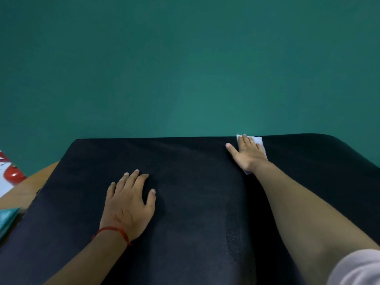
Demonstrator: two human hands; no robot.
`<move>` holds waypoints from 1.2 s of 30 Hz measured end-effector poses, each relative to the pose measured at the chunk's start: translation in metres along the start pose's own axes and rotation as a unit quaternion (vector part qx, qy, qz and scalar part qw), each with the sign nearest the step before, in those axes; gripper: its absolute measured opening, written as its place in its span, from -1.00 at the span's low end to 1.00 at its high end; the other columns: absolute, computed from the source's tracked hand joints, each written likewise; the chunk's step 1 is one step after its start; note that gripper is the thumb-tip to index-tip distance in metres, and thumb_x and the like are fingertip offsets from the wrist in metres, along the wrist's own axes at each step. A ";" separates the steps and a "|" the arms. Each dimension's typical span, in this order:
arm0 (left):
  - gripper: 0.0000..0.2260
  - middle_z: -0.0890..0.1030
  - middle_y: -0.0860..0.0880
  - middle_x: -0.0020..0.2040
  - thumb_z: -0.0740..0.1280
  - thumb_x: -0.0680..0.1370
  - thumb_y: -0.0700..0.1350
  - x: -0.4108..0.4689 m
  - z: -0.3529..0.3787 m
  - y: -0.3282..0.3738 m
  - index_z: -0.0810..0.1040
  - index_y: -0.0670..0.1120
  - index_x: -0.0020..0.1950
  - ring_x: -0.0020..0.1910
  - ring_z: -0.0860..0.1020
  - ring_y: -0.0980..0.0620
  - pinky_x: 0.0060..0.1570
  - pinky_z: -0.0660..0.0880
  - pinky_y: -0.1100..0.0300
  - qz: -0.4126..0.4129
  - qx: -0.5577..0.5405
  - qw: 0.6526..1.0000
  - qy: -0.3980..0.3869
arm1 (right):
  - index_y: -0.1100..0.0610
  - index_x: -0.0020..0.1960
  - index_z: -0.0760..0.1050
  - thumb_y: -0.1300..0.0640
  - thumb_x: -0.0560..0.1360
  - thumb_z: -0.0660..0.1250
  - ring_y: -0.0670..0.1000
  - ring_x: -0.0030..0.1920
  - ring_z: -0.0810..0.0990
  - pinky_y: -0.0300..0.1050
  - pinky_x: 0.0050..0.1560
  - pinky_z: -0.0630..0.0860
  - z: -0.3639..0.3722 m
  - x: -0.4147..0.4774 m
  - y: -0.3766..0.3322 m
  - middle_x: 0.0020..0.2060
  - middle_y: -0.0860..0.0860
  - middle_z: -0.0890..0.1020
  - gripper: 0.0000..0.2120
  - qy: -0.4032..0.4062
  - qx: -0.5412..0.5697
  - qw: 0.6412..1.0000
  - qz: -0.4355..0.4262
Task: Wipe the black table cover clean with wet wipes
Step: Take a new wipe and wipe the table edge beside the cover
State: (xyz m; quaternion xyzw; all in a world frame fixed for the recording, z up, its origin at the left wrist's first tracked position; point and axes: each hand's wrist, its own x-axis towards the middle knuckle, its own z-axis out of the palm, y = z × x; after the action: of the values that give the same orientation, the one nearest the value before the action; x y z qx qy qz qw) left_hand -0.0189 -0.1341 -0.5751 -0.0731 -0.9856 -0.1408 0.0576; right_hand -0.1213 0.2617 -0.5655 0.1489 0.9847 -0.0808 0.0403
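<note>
The black table cover (195,192) spreads over the whole table in front of me. A white wet wipe (259,140) lies flat near the cover's far edge, right of centre. My right hand (247,154) presses flat on the wipe with straight fingers, arm stretched out. My left hand (129,200) rests palm down on the cover at centre left, fingers spread, a red thread around its wrist. A faintly damp streak runs down the cover below the right arm.
A teal wall (185,68) stands right behind the table's far edge. At the left, bare wooden tabletop (30,186) shows beside the cover, with a red object (13,175) and a teal packet (7,221) near the frame's edge.
</note>
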 end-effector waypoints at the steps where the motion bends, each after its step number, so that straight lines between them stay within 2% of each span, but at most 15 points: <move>1: -0.47 0.22 0.07 0.67 0.05 0.68 0.22 0.000 0.000 0.000 0.27 0.10 0.64 0.67 0.11 0.01 0.65 0.03 -0.09 0.000 -0.002 1.000 -0.001 | 0.05 0.74 -0.18 -0.52 0.57 -0.27 -0.02 0.70 -0.24 0.12 0.68 -0.17 0.001 -0.004 -0.011 0.72 -0.03 -0.18 -0.07 -0.003 0.001 1.000 -0.007; 9: -0.51 0.24 0.07 0.66 0.03 0.70 0.17 -0.002 -0.002 0.002 0.30 0.08 0.62 0.67 0.11 0.03 0.65 0.01 -0.08 -0.013 -0.025 1.000 -0.002 | 0.11 0.73 -0.19 -0.54 0.55 -0.29 0.02 0.70 -0.27 0.14 0.67 -0.22 0.018 -0.031 -0.124 0.72 0.03 -0.19 -0.02 -0.013 -0.005 0.995 -0.095; 15: -0.55 0.29 0.04 0.65 0.04 0.70 -0.03 -0.003 -0.002 0.004 0.36 0.03 0.59 0.66 0.14 0.04 0.65 0.04 -0.06 -0.033 -0.049 0.998 0.007 | 0.13 0.73 -0.22 -0.51 0.57 -0.32 0.03 0.69 -0.32 0.16 0.67 -0.25 0.031 -0.055 -0.197 0.71 0.04 -0.23 -0.04 -0.030 0.025 0.986 -0.160; 20: -0.50 0.28 -0.05 0.65 0.12 0.64 -0.13 -0.004 -0.004 0.003 0.36 -0.06 0.60 0.66 0.16 -0.04 0.64 0.10 -0.08 -0.063 -0.036 0.997 0.018 | 0.13 0.73 -0.16 -0.45 0.62 -0.30 0.02 0.70 -0.28 0.16 0.67 -0.23 0.044 -0.077 -0.245 0.72 0.04 -0.18 -0.10 -0.039 0.052 0.972 -0.225; 25: -0.49 0.34 -0.08 0.63 0.16 0.61 -0.14 -0.003 -0.004 0.005 0.39 -0.09 0.59 0.65 0.21 -0.07 0.63 0.12 -0.10 -0.072 -0.029 0.997 0.015 | 0.07 0.74 -0.13 -0.43 0.64 -0.27 -0.04 0.70 -0.26 0.14 0.68 -0.23 0.047 -0.071 -0.238 0.72 -0.03 -0.17 -0.16 -0.040 0.070 0.968 -0.238; 29: -0.49 0.27 -0.04 0.66 0.13 0.64 -0.11 -0.005 -0.006 0.006 0.34 -0.06 0.62 0.67 0.15 -0.03 0.65 0.07 -0.06 -0.072 -0.023 0.997 0.009 | 0.04 0.74 -0.15 -0.44 0.63 -0.26 -0.06 0.69 -0.25 0.12 0.67 -0.24 0.038 -0.043 -0.217 0.72 -0.06 -0.18 -0.16 -0.034 0.060 0.976 -0.204; 36: -0.49 0.28 -0.03 0.66 0.12 0.64 -0.11 -0.005 -0.009 0.007 0.34 -0.06 0.62 0.67 0.14 -0.02 0.65 0.05 -0.05 -0.068 -0.035 0.997 0.010 | -0.01 0.74 -0.16 -0.42 0.64 -0.25 -0.11 0.69 -0.25 0.07 0.67 -0.26 0.028 -0.023 -0.167 0.72 -0.13 -0.16 -0.21 -0.023 0.056 0.984 -0.165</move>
State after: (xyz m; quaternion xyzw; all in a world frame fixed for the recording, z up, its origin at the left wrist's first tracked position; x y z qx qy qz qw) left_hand -0.0122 -0.1308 -0.5655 -0.0066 -0.9821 -0.1801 0.0553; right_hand -0.1480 0.0927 -0.5659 -0.0157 0.9885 -0.1451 0.0408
